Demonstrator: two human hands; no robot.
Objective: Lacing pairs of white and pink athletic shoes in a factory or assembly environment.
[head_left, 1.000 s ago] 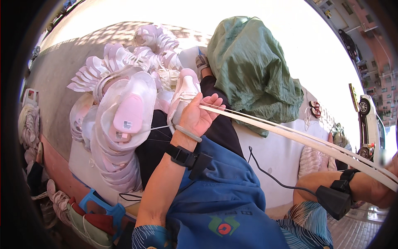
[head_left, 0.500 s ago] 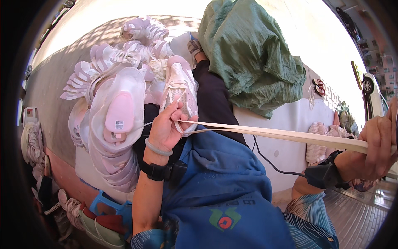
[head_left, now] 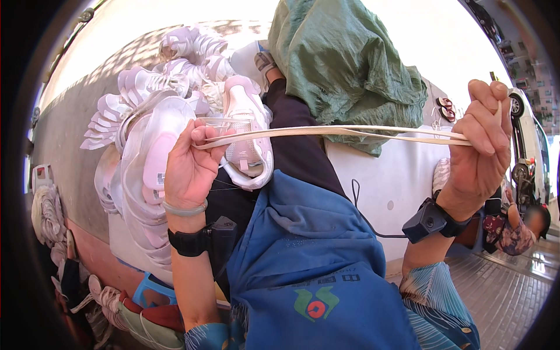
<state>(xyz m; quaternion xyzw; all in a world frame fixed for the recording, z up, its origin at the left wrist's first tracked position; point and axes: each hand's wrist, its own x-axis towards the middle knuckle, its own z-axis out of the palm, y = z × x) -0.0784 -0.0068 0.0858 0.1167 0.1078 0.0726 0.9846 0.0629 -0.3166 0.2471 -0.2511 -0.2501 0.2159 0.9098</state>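
Note:
A flat cream shoelace (head_left: 326, 130) is stretched taut across my lap between both hands, in two strands lying close together. My left hand (head_left: 189, 169) pinches its left end beside a white and pink sneaker (head_left: 246, 108). My right hand (head_left: 481, 137), raised at the right, has its fingers closed around the other end. The sneaker lies toe away from me on my dark trousers, its tongue and heel opening facing me. Lace shows near its eyelets, but my left fingers partly hide how it runs there.
Pale pink shoe uppers (head_left: 131, 157) are stacked at my left, more heaped beyond. A green sheet (head_left: 350, 76) bulges ahead by a white board (head_left: 396, 198). A blue stool (head_left: 153, 289) and shoes (head_left: 108, 303) stand lower left. Another person (head_left: 513, 236) is at far right.
My left hand has moved left and up, off the sneaker's opening. My right hand has risen and come inward. The stretched lace now sits higher in view, across the sneaker.

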